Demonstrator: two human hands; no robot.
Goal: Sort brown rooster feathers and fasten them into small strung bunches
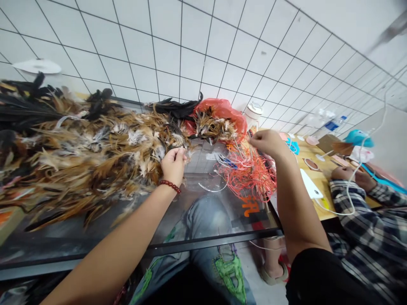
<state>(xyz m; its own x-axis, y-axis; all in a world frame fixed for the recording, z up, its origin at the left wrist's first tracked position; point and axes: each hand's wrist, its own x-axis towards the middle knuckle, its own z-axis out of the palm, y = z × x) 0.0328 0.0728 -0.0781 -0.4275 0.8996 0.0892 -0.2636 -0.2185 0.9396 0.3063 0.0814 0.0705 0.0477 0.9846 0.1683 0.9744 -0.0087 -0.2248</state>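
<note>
Though pinched, left hand's [173,163] contents unclear

From my view centre: white tiled wall [165,40] at 12 o'clock, white lidded cup [255,109] at 2, wooden table [303,156] plus plaid-shirted co-worker [348,197] at 3, clog [275,277] at 5.

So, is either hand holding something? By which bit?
Can't tell: the left hand pinches beside the feathers, the right hand curls near the red strings.

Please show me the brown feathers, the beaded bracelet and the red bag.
Brown feathers [98,154]: head view, near their middle.
Beaded bracelet [171,184]: head view, its beads.
Red bag [227,110]: head view, upper side.
</note>
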